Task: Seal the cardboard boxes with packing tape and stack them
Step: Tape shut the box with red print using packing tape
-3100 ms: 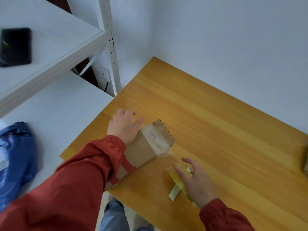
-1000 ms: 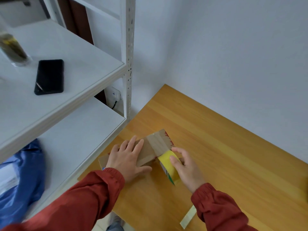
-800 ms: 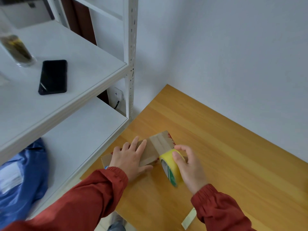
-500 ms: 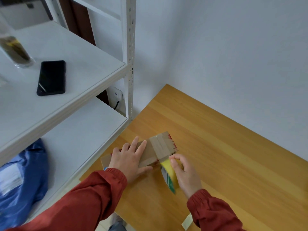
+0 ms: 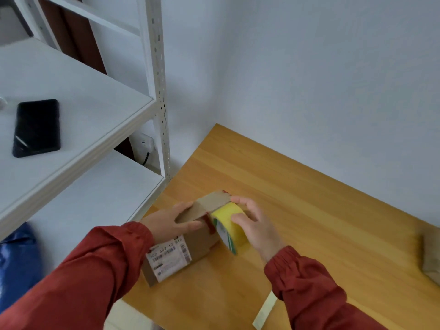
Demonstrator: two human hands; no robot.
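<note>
The small brown cardboard box lies near the front-left corner of the light wooden table, with a white printed shipping label on its seven o'clock end. The left hand grips its top, fingers over the far edge and thumb on the near side. At the box's three o'clock, touching it, the right hand curls around a yellow roll of packing tape. A pale loose strip lies toward five o'clock at the table edge. At ten o'clock a white metal shelf carries a black phone.
</note>
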